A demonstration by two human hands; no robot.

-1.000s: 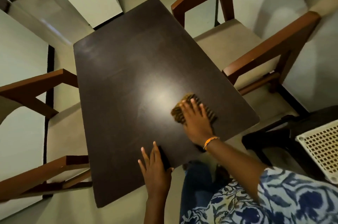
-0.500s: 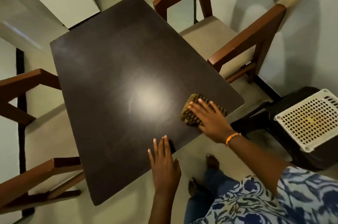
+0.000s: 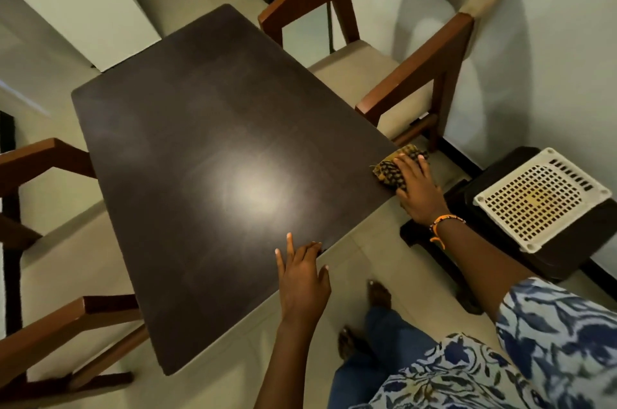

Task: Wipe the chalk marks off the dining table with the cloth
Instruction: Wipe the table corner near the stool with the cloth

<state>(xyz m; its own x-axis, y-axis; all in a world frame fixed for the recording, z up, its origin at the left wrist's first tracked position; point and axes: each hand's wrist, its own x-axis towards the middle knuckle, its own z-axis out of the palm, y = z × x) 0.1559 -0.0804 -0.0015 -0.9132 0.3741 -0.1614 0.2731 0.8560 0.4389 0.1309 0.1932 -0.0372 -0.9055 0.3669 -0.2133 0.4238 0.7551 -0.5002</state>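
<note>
Item: cloth [image 3: 395, 168], dark with a yellow pattern, bunched. A second ago it lay under my right hand [image 3: 417, 190] further in from the table's near right corner; half a second ago it was closer to that corner; now it sits at the very corner, part of it overhanging the edge. Reading: the stroke has run out to the table's limit, so this pass looks finished and chalk dust has likely been carried off the edge.

Item: table [image 3: 200, 141], dark, with one bright reflection ahead and to the left of my left hand. No distinct chalk marks visible on it; only faint cloudy smears further off. Judgement: wiping is near done, if not done.

Item: right hand. Fingers loosely curled down over the cloth, pressing and gripping it from above; heel of the palm past the table's edge.

Item: left hand [image 3: 302, 278]. Flat, fingers spread, empty, fingertips resting on the table's near edge as before, bracing.

Item: armchair [image 3: 417, 64], beyond my right hand, untouched.
</note>
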